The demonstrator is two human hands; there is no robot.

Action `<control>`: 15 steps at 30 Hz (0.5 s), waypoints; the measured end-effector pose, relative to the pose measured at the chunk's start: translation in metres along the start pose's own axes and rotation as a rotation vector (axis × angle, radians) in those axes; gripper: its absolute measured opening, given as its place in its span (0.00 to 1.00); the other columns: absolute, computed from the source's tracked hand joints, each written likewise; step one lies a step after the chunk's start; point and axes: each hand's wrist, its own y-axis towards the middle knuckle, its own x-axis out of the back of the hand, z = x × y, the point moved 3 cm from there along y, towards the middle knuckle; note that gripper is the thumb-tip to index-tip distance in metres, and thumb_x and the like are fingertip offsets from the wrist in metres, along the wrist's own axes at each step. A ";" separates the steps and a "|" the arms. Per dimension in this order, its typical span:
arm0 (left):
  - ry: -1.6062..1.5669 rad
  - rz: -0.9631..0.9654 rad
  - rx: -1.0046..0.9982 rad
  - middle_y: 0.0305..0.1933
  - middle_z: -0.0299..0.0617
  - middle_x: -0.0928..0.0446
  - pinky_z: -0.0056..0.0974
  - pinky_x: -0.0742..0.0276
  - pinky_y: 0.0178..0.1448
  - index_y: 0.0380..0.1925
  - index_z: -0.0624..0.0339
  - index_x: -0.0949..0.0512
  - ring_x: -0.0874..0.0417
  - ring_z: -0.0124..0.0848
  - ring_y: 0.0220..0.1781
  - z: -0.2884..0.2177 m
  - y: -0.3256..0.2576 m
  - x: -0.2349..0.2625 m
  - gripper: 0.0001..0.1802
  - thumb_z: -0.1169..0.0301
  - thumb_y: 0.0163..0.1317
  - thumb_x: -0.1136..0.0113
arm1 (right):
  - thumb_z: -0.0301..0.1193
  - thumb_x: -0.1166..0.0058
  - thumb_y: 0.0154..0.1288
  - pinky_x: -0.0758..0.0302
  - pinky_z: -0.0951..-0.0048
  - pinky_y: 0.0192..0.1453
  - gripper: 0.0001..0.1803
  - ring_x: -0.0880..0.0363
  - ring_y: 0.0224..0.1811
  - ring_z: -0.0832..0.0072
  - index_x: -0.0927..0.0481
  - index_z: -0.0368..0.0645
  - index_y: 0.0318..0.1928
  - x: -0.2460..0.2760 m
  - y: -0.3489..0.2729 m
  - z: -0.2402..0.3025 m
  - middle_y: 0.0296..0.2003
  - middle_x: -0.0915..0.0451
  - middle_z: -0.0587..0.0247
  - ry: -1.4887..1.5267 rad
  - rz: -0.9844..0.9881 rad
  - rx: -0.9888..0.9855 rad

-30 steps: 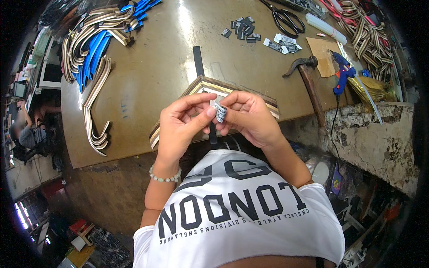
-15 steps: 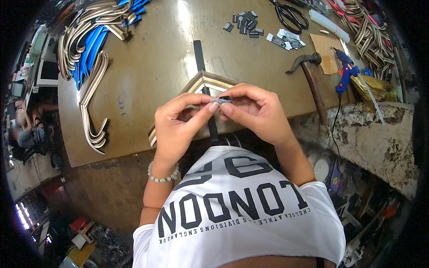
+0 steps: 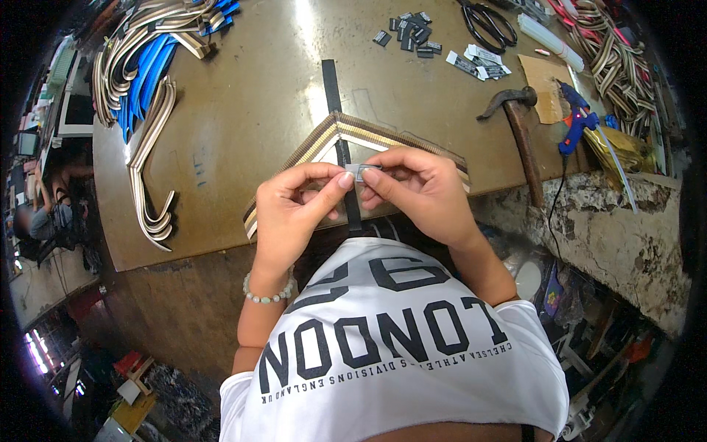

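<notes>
A small grey-and-white label is pinched between the fingertips of both my hands, above the table's near edge. My left hand grips its left end with thumb and forefinger. At the right end, my right hand holds it the same way, covering part of it. Beneath my hands lies a brown, gold and cream striped strap, bent to a peak pointing away from me. A narrow black strip runs lengthwise under the peak and towards me.
Small black labels and white-and-black labels lie scattered at the far right. Nearer are a hammer and a blue glue gun; scissors lie behind. Striped straps and blue strips are heaped at left.
The label has turned from a dark, edge-on view to show its pale flat face. My fingertips have shifted slightly, and more of the striped strap's right arm shows.
</notes>
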 end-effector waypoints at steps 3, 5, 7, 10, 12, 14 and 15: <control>0.201 -0.050 -0.011 0.28 0.38 0.17 0.25 0.28 0.27 0.36 0.68 0.16 0.22 0.19 0.24 0.005 0.006 0.004 0.09 0.71 0.61 0.31 | 0.26 0.41 0.69 0.19 0.80 0.36 0.10 0.18 0.31 0.81 0.21 0.30 0.44 0.002 0.011 -0.004 0.32 0.17 0.60 -0.232 -0.048 -0.058; 0.463 -0.111 -0.283 0.29 0.45 0.17 0.31 0.26 0.30 0.35 0.69 0.16 0.19 0.28 0.25 0.002 0.020 0.001 0.11 0.70 0.61 0.32 | 0.28 0.39 0.68 0.22 0.80 0.31 0.10 0.19 0.26 0.83 0.20 0.31 0.40 0.006 0.026 -0.004 0.27 0.18 0.62 -0.478 -0.091 -0.008; 0.636 -0.138 -0.398 0.29 0.50 0.17 0.37 0.24 0.33 0.34 0.69 0.17 0.17 0.37 0.27 0.003 0.035 -0.002 0.12 0.68 0.61 0.32 | 0.30 0.38 0.66 0.25 0.80 0.26 0.10 0.21 0.22 0.84 0.19 0.32 0.37 0.010 0.047 -0.002 0.22 0.19 0.64 -0.732 -0.135 0.140; 0.740 -0.116 -0.274 0.29 0.55 0.18 0.43 0.23 0.37 0.32 0.70 0.18 0.16 0.44 0.29 0.007 0.055 -0.002 0.14 0.66 0.62 0.35 | 0.33 0.36 0.60 0.24 0.69 0.29 0.13 0.19 0.23 0.69 0.19 0.34 0.31 0.017 0.068 -0.009 0.21 0.19 0.55 -0.789 -0.167 0.082; 0.733 -0.085 -0.243 0.28 0.54 0.18 0.42 0.22 0.36 0.32 0.70 0.18 0.16 0.43 0.28 0.007 0.062 0.000 0.14 0.66 0.62 0.34 | 0.34 0.35 0.58 0.22 0.65 0.32 0.13 0.17 0.24 0.62 0.19 0.35 0.29 0.020 0.074 -0.012 0.21 0.19 0.51 -0.815 -0.171 0.029; 0.727 -0.055 -0.196 0.27 0.54 0.18 0.42 0.23 0.36 0.32 0.70 0.18 0.16 0.42 0.28 0.007 0.066 0.002 0.14 0.66 0.62 0.34 | 0.34 0.35 0.57 0.23 0.66 0.30 0.13 0.18 0.22 0.64 0.19 0.35 0.28 0.022 0.076 -0.013 0.20 0.19 0.52 -0.857 -0.161 0.009; 0.724 -0.043 -0.166 0.27 0.54 0.18 0.42 0.23 0.35 0.31 0.70 0.18 0.16 0.41 0.28 0.007 0.067 0.002 0.13 0.66 0.62 0.34 | 0.34 0.35 0.58 0.23 0.66 0.29 0.13 0.18 0.21 0.66 0.20 0.36 0.28 0.022 0.076 -0.013 0.19 0.20 0.54 -0.816 -0.157 -0.015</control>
